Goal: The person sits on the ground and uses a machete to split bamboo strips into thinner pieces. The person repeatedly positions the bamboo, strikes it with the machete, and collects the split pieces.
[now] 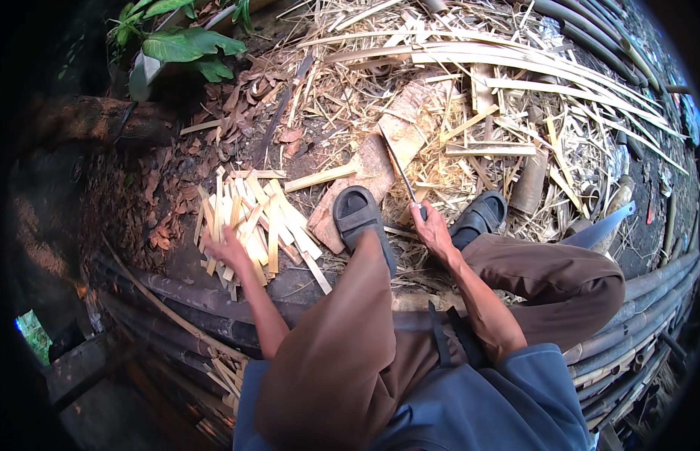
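While my right hand (434, 231) was closed firmly on the knife (400, 166) at one o'clock, my left hand (230, 249) blurred against the pale strips (273, 234) at nine; I couldn't tell its opening or hold. I judged them light, stiff, splintery, best pinched mid-length.

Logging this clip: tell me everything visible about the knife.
The knife has a long, slim, metal-looking blade, mostly dark with a lighter stretch near the handle. The person's right hand is closed around the dark handle, hiding much of it. It slants up and left, pointing away from the body, overlapping the wooden board in view; whether they touch is unclear.
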The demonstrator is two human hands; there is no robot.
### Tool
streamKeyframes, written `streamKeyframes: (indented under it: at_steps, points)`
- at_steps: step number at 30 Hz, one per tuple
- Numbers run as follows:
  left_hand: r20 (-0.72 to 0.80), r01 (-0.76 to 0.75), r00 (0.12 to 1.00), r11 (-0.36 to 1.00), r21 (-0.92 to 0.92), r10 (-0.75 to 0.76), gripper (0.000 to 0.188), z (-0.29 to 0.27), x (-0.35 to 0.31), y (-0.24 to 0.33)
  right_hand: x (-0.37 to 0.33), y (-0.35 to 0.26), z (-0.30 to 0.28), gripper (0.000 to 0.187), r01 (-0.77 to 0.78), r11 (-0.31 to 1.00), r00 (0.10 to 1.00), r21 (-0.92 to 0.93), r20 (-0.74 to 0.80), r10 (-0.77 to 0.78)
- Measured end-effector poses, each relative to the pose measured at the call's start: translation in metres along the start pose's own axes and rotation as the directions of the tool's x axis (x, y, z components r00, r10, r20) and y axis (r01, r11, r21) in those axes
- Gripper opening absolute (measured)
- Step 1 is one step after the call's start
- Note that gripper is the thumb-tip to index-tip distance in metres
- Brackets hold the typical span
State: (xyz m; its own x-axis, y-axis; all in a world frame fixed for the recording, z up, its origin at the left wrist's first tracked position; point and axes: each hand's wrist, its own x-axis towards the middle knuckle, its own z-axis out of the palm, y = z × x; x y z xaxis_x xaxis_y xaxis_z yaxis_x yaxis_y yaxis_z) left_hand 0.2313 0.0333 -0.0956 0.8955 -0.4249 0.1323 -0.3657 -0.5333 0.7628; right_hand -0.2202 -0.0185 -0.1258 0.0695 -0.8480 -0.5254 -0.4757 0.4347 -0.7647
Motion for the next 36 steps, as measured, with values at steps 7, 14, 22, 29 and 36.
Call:
streamKeyframes:
  at_steps: [7,14,22,29,36]
  points:
    - [0.708,-0.855,0.32,0.514,-0.071,0.63,0.053,0.132,-0.088,0.063,-0.002,0.005,-0.001,0.044,0.072,0.997,0.994,0.027,-0.081,-0.07]
    - [0.785,-0.128,0.555,0.961,-0.246,0.275,0.024,0.132,-0.04,0.147,0.003,0.014,0.006,0.049,0.073,0.997,0.991,0.029,-0.111,-0.069]
    - [0.892,0.89,0.441,0.178,-0.42,-0.098,0.018,0.143,-0.072,0.137,-0.018,-0.037,0.011,0.044,0.234,0.97,0.962,0.073,-0.16,-0.22]
    - [0.985,0.986,0.096,0.15,-0.074,-0.142,0.028,0.168,-0.151,0.138,-0.027,-0.143,-0.022,0.043,0.305,0.933,0.949,0.191,-0.141,-0.281]
    - [0.827,-0.003,0.489,0.949,-0.316,0.277,0.042,0.123,-0.181,0.175,-0.015,-0.142,-0.046,0.033,0.315,0.944,0.936,0.096,-0.197,-0.292]
